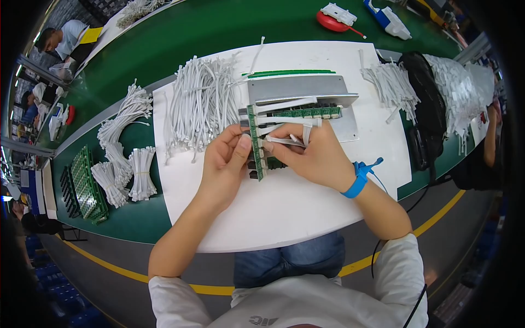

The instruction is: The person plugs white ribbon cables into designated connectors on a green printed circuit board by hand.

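My left hand (225, 159) grips a narrow green circuit board (260, 168) by its left side, thumb and fingers closed on it. The board stands lengthwise across the middle of the white sheet, with white connectors along its right edge. Several white flat cables (281, 120) run rightward from the upper connectors. My right hand (320, 156), wearing a blue wrist strap (358, 180), pinches a white cable (287, 141) close to the board; its plug end is hidden by the fingers. Behind my hands, another green board (309, 113) lies at a grey metal fixture (298, 87).
A large pile of white cables (202, 101) spreads at left on the white sheet (219, 235); another heap (391, 87) sits at right. Bundled cables (142, 174) and stacked green boards (89, 186) lie far left. A black bag (418, 98) stands right. Other people work beyond.
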The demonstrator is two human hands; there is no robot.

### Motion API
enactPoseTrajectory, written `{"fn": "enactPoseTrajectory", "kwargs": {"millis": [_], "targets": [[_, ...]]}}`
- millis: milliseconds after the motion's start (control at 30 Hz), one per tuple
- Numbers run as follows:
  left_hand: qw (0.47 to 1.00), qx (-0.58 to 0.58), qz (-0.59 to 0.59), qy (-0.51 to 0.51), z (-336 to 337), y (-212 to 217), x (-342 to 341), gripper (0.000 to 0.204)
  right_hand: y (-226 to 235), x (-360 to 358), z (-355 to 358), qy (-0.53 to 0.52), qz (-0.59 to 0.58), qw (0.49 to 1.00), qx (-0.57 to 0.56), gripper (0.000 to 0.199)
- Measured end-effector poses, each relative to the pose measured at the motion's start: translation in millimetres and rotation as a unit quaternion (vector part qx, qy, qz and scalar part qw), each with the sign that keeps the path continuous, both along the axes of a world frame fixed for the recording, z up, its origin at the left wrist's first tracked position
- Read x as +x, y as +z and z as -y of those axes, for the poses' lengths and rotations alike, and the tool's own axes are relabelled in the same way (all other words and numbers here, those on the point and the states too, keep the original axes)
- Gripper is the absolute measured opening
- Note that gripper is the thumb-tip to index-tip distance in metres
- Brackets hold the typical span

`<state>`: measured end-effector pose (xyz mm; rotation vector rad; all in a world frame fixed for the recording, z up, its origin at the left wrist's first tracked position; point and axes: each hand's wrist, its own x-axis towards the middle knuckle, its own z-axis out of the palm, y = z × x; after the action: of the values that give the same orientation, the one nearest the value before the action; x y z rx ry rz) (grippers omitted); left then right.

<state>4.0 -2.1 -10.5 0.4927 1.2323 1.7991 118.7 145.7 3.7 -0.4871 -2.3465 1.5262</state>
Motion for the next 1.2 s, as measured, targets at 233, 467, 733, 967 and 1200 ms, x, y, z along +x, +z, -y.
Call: {"fn": "enactPoseTrajectory", "kwargs": {"millis": [233,467,733,967,1200], "targets": [[0.991,0.021,-0.104,0.085,3.5,-6.4,-6.0,0.024,-1.0,-4.0,-10.8,-0.016,-0.129,0.984,0.124,0.019],[0.989,0.049,-0.074,0.121,6.1,-0.7,-13.0,0.028,8.7,-4.6,-7.1,-0.048,-0.065,0.996,0.039,0.040],[0.985,0.098,-0.026,0.142,4.3,5.5,-10.1,0.031,22.4,4.5,-11.7,-0.008,0.010,0.991,-0.133,0.057],[0.992,0.107,0.044,0.051,9.7,7.3,-15.3,0.032,26.8,10.4,-32.4,0.109,0.016,0.907,-0.406,0.031],[0.992,0.098,0.055,0.051,10.5,4.1,-18.3,0.032,21.0,8.0,-26.2,0.153,0.021,0.939,-0.307,0.016]]}}
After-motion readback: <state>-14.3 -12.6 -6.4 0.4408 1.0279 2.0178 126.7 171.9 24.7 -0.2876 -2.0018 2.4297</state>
